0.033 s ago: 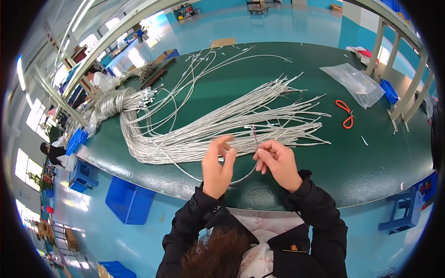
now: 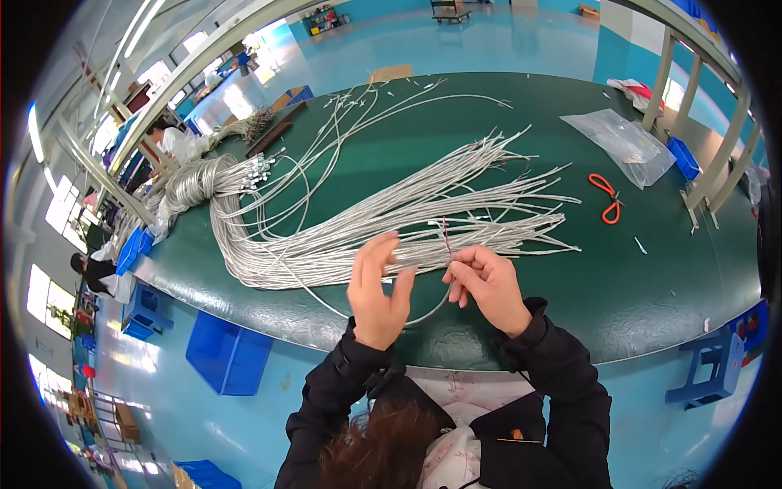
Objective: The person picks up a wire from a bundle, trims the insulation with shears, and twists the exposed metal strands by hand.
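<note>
A thick bundle of grey sheathed cables (image 2: 342, 236) lies fanned across the green table (image 2: 635, 301). My right hand (image 2: 485, 285) pinches the end of one grey cable (image 2: 423, 312), where thin red and dark wires (image 2: 445, 235) stick up. That cable loops down toward the table's near edge and back up to my left hand (image 2: 376, 289). The left hand grips it with the fingers held upright and close together. Both hands sit just in front of the bundle's loose ends.
Orange-handled cutters (image 2: 605, 198) and a clear plastic bag (image 2: 623, 143) lie at the right. More coiled cables (image 2: 191, 181) pile at the far left, near a person in white (image 2: 167, 140). Blue crates (image 2: 228, 352) and a blue stool (image 2: 717, 359) stand on the floor.
</note>
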Available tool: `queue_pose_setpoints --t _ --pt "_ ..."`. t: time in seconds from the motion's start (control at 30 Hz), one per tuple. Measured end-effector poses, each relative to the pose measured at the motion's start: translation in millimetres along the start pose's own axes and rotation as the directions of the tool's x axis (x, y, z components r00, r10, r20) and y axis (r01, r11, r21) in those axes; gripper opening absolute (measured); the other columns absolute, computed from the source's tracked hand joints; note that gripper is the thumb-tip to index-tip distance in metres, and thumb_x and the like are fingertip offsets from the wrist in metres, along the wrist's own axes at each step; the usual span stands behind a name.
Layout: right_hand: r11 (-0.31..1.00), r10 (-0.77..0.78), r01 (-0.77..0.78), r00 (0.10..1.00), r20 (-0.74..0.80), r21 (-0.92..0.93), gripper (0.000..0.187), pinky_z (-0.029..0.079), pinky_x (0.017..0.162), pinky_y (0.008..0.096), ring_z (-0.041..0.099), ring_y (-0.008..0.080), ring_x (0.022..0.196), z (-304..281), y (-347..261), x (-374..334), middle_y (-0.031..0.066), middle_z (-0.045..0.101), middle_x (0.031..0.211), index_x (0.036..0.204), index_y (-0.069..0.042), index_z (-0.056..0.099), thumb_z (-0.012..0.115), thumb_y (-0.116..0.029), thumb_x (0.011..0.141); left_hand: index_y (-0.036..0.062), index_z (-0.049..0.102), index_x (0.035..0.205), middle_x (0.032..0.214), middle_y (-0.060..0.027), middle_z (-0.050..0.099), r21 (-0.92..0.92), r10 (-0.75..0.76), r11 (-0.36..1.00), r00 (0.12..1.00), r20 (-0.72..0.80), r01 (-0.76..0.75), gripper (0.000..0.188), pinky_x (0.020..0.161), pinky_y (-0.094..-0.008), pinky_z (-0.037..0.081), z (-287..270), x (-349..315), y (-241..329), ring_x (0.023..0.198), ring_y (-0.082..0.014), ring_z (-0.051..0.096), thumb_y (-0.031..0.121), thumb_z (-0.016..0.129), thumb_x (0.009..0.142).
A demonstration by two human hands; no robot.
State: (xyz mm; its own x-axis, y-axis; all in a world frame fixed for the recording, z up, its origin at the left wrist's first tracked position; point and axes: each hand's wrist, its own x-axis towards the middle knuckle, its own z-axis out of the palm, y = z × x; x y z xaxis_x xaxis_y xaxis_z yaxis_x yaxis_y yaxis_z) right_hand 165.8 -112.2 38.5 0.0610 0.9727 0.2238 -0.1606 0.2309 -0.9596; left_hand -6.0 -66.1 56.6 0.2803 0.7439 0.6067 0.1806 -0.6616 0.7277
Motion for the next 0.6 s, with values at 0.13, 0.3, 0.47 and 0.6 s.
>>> queue_pose_setpoints --t 0.13,0.3,0.47,0.6 --pt "0.96 0.155 -0.173 0.983 0.096 0.219 0.01 0.045 0.048 0.0209 0.059 0.0113 0.058 -2 -3 -1 0.0073 0.062 0.079 0.094 0.003 0.055 0.053 -0.007 0.091 -0.0001 0.058 0.105 0.103 -0.0145 0.06 0.529 0.465 0.717 0.877 0.123 -0.454 0.033 0.067 -0.0299 0.049 6 -7 18 0.077 -0.0225 0.059 0.002 0.063 0.072" --pt "0.917 0.225 -0.264 0.962 0.156 0.301 0.009 0.044 0.046 0.0205 0.06 0.0114 0.057 0 -2 -2 0.0067 0.061 0.078 0.092 0.002 0.054 0.053 -0.007 0.092 -0.0014 0.059 0.105 0.105 -0.0145 0.059 0.502 0.476 0.696 0.853 0.214 -0.514 0.041 0.065 -0.0307 0.05 16 -11 2 0.076 -0.0249 0.06 0.0 0.064 0.064" --pt "0.942 0.184 -0.224 0.968 0.171 0.25 0.01 0.046 0.049 0.0222 0.06 0.0125 0.06 2 1 -6 0.0079 0.062 0.082 0.096 0.002 0.053 0.054 -0.006 0.091 -0.0014 0.059 0.101 0.096 -0.0142 0.06 0.443 0.421 0.772 0.889 0.181 -0.456 0.033 0.065 -0.0313 0.05 15 -8 1 0.073 -0.0253 0.059 -0.002 0.062 0.068" --pt "0.969 -0.081 0.082 0.997 0.016 -0.232 0.008 0.05 0.054 0.0237 0.062 0.0137 0.064 9 0 -10 0.0082 0.061 0.082 0.095 0.002 0.054 0.057 -0.002 0.088 -0.002 0.059 0.097 0.088 -0.0101 0.06 0.294 0.14 0.941 0.983 0.119 -0.169 0.018 0.062 -0.025 0.047 12 -7 14 0.075 -0.0175 0.059 -0.004 0.061 0.08"
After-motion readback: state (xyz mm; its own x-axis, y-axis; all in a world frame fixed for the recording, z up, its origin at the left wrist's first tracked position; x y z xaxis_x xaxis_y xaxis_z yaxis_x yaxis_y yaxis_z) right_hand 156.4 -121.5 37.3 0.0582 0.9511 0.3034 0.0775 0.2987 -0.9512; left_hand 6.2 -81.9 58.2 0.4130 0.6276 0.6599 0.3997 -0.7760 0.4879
